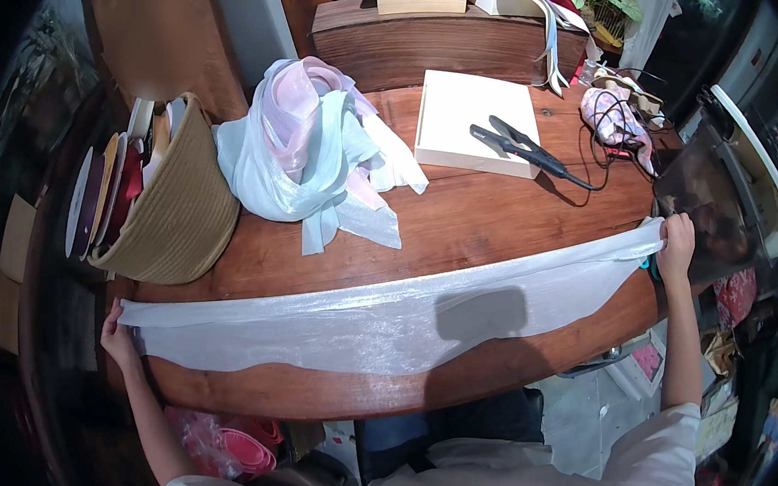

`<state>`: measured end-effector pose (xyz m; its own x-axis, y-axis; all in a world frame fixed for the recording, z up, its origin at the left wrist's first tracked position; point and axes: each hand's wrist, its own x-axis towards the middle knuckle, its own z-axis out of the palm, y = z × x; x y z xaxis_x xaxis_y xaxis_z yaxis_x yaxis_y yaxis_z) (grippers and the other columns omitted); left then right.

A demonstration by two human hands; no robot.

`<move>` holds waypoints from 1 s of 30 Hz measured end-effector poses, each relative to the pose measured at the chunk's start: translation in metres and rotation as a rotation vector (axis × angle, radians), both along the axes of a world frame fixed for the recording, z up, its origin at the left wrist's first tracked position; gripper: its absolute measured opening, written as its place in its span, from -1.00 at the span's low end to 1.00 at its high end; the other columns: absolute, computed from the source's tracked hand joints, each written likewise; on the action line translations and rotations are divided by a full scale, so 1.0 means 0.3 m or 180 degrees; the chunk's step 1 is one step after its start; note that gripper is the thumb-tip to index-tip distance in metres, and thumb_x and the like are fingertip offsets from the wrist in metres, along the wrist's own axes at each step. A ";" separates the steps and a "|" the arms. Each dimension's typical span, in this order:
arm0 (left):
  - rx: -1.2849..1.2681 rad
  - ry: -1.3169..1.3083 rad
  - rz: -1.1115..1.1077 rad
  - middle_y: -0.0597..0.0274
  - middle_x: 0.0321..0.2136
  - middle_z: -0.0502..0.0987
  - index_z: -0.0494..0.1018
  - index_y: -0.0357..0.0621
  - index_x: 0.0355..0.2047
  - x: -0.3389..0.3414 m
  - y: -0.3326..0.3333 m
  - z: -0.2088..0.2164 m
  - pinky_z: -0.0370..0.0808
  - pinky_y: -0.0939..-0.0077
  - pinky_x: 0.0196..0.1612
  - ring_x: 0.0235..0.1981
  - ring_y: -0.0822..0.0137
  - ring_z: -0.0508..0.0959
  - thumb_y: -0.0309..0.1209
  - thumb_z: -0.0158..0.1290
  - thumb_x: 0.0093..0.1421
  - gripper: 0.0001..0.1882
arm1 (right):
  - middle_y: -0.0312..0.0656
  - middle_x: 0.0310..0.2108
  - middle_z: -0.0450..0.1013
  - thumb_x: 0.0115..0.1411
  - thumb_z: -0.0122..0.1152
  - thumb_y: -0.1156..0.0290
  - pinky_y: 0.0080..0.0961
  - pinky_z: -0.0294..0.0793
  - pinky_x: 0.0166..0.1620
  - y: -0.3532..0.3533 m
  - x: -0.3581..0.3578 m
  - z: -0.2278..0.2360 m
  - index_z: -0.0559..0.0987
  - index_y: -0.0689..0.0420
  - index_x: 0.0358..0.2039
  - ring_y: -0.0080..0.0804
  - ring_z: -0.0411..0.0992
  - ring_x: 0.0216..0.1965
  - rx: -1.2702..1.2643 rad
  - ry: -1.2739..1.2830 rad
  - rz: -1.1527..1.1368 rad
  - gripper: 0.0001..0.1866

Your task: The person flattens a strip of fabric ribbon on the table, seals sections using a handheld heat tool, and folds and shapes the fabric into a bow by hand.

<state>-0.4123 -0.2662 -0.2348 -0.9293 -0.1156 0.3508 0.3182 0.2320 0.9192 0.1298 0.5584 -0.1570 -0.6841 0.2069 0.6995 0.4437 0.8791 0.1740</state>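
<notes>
A long strip of shiny, sheer white fabric point(341, 330) is stretched across the front of the wooden table. Its far edge is pulled nearly straight and looks folded; the near edge hangs loose in a wavy line on the tabletop. At the far left, my left hand point(116, 335) is closed on one end of the strip. My right hand point(677, 245) grips the other end at the table's right side, its arm spread wide. Beside the right hand a small teal piece point(645, 263) shows partly under the fabric. A dark shadow falls over the strip.
A woven basket point(178, 210) of ribbon spools stands back left. Beside it lies a heap of pale blue and pink sheer fabric point(307, 148). A black corded hair straightener point(529, 149) rests on a cream box point(461, 112). A dark plastic bin point(713, 196) borders the right side.
</notes>
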 end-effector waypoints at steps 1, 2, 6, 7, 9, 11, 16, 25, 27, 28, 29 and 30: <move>0.0125 -0.0072 -0.0032 0.01 -0.02 0.47 0.52 -0.36 -0.30 0.001 -0.007 0.003 0.36 0.51 0.08 -0.02 0.31 0.47 -0.64 0.00 0.16 -0.87 | -0.11 -0.61 0.12 -0.17 0.05 0.65 -0.31 0.14 -0.42 0.005 0.006 0.002 0.21 0.17 -0.63 -0.13 0.19 -0.50 0.0004 -0.0001 -0.0007 -0.80; 0.0129 -0.0073 -0.0040 0.01 -0.02 0.47 0.52 -0.36 -0.30 0.002 -0.012 0.005 0.36 0.51 0.08 -0.02 0.31 0.47 -0.64 0.00 0.16 -0.87 | -0.11 -0.61 0.14 -0.17 0.04 0.64 -0.30 0.16 -0.40 0.008 0.012 0.005 0.22 0.17 -0.63 -0.13 0.19 -0.48 -0.0013 -0.0058 -0.0010 -0.81; -0.1120 -0.0026 -0.0575 -0.07 0.02 0.43 0.52 -0.40 -0.37 0.009 -0.047 0.028 0.30 0.44 0.13 0.06 0.22 0.42 -0.81 -0.13 0.02 -0.75 | -0.10 -0.54 0.23 -0.16 0.03 0.63 -0.29 0.23 -0.31 0.010 0.028 0.025 0.30 0.18 -0.58 -0.11 0.23 -0.40 0.0139 -0.0721 -0.0067 -0.87; -0.1677 0.0005 -0.0807 -0.09 0.03 0.41 0.52 -0.41 -0.37 0.016 -0.051 0.040 0.27 0.41 0.16 0.08 0.18 0.40 -0.85 -0.17 -0.05 -0.69 | -0.10 -0.54 0.23 -0.16 0.03 0.63 -0.29 0.23 -0.31 0.000 0.024 0.035 0.30 0.18 -0.58 -0.11 0.23 -0.40 0.0140 -0.0727 -0.0066 -0.87; -0.1660 -0.0097 -0.0871 -0.13 0.02 0.42 0.53 -0.37 -0.38 0.024 -0.047 0.049 0.30 0.41 0.12 0.10 0.14 0.39 -0.86 -0.21 -0.12 -0.63 | -0.08 -0.42 0.30 -0.16 0.02 0.64 -0.31 0.27 -0.18 -0.035 0.015 0.083 0.37 0.20 -0.49 -0.09 0.26 -0.26 0.0042 -0.1363 -0.0276 -0.84; -0.2611 -0.0051 -0.0832 -0.12 0.02 0.41 0.53 -0.36 -0.37 0.091 0.084 0.142 0.31 0.37 0.10 0.10 0.09 0.38 -0.77 -0.14 -0.08 -0.70 | -0.06 -0.33 0.33 -0.21 0.02 0.69 -0.31 0.25 -0.06 -0.097 0.011 0.158 0.40 0.22 -0.41 -0.07 0.26 -0.13 -0.0107 -0.1704 -0.0472 -0.74; -0.2922 0.0547 -0.0716 0.07 -0.09 0.49 0.56 -0.19 -0.30 0.121 0.169 0.246 0.26 0.31 0.09 0.00 0.14 0.39 -0.51 0.13 -0.06 -0.75 | -0.06 -0.25 0.36 -0.25 0.08 0.72 -0.27 0.24 -0.03 -0.213 -0.133 0.210 0.42 0.23 -0.34 -0.04 0.27 -0.08 -0.1218 -0.1381 0.0350 -0.65; -0.2593 0.0082 -0.0939 0.18 -0.27 0.52 0.60 -0.17 -0.43 0.115 0.244 0.185 0.30 0.39 -0.07 -0.15 0.24 0.41 -0.49 0.22 -0.07 -0.86 | -0.11 -0.51 0.38 -0.16 0.23 0.58 -0.37 0.29 -0.20 -0.160 -0.205 0.020 0.52 0.30 -0.53 -0.16 0.31 -0.33 -0.2242 -0.0985 0.0941 -0.88; -0.2470 0.0225 -0.0921 0.19 -0.30 0.53 0.59 -0.19 -0.44 0.118 0.227 0.194 0.31 0.43 -0.05 -0.15 0.26 0.42 -0.53 0.18 -0.04 -0.90 | -0.14 -0.60 0.35 -0.14 0.21 0.59 -0.42 0.29 -0.27 -0.169 -0.205 0.024 0.49 0.30 -0.62 -0.23 0.31 -0.38 -0.2239 -0.0702 0.0947 -0.93; -0.2462 0.0218 -0.0934 0.19 -0.30 0.53 0.59 -0.19 -0.44 0.121 0.221 0.194 0.31 0.43 -0.05 -0.15 0.26 0.42 -0.53 0.18 -0.04 -0.90 | -0.14 -0.59 0.36 -0.13 0.20 0.58 -0.42 0.29 -0.27 -0.162 -0.198 0.030 0.48 0.30 -0.62 -0.24 0.30 -0.39 -0.2427 -0.0537 0.1082 -0.92; -0.2087 0.0208 -0.0845 0.20 -0.32 0.54 0.59 -0.21 -0.45 0.127 0.208 0.201 0.32 0.46 -0.07 -0.17 0.29 0.44 -0.53 0.17 -0.01 -0.92 | -0.15 -0.58 0.36 -0.13 0.19 0.58 -0.43 0.29 -0.27 -0.155 -0.190 0.036 0.47 0.30 -0.62 -0.26 0.30 -0.39 -0.2615 -0.0366 0.1216 -0.92; -0.1715 0.0198 -0.0756 0.21 -0.34 0.55 0.59 -0.22 -0.46 0.133 0.191 0.214 0.34 0.49 -0.09 -0.19 0.33 0.46 -0.54 0.15 0.01 -0.94 | -0.21 -0.56 0.38 -0.02 0.17 0.53 -0.51 0.27 -0.29 -0.148 -0.186 0.043 0.45 0.30 -0.59 -0.40 0.29 -0.42 -0.2621 -0.0277 0.1471 -0.88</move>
<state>-0.3725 -0.2088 -0.1706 -0.8838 0.3025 0.3569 0.4679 0.5768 0.6696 0.0740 0.5141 -0.1443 -0.8645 0.3083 0.3971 0.0357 0.8256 -0.5632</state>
